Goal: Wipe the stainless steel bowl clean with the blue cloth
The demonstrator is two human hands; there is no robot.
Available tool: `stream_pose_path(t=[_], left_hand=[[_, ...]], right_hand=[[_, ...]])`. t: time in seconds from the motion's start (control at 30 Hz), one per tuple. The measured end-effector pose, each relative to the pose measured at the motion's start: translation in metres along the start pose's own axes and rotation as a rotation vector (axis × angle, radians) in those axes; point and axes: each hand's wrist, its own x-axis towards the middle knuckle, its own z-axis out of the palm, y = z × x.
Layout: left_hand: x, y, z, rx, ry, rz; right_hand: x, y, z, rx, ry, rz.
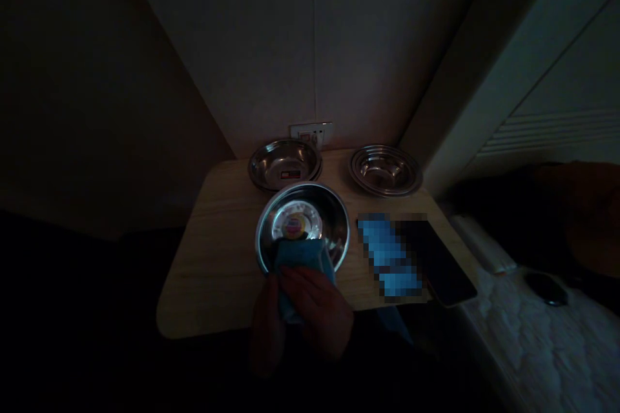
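A shiny steel bowl (pixel 339 235) with a round label on its bottom is at the near middle of the wooden table, seemingly tilted toward me. A folded blue cloth (pixel 301 251) lies over its near rim and reaches inside. My right hand (pixel 320 310) is closed over the cloth from the right, fingers pressed together. Against the cloth's left side, by the near rim, my left hand (pixel 268 329) is closed too. Dim light hides its fingertips and the undersides of both hands.
Behind, shallow steel bowls (pixel 271 168) are stacked at the left, and nested steel bowls (pixel 385 171) at the right. A phone with a pixelated screen (pixel 390 255) and a dark phone-like slab (pixel 443 268) lie at the table's right. A wall socket (pixel 310 135) is behind the table (pixel 213 258).
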Motion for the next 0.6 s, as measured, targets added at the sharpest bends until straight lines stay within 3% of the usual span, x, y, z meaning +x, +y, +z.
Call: stream_pose_path(t=[0.17,0.3,0.47,0.6], left_hand=[[0.004,0.018,-0.001,0.029,-0.035,-0.062],[0.005,0.041,0.001,0.055,-0.095,-0.234],[0.007,0.054,0.000,0.096,-0.084,-0.204],[0.011,0.057,-0.001,0.095,-0.051,-0.140]], right_hand=[[-0.006,0.014,-0.013,-0.105,-0.087,-0.088],[-0.014,0.034,-0.029,-0.212,-0.177,-0.163],[-0.016,0.054,-0.052,-0.332,-0.203,-0.158],[-0.015,0.055,-0.060,-0.337,-0.203,-0.135]])
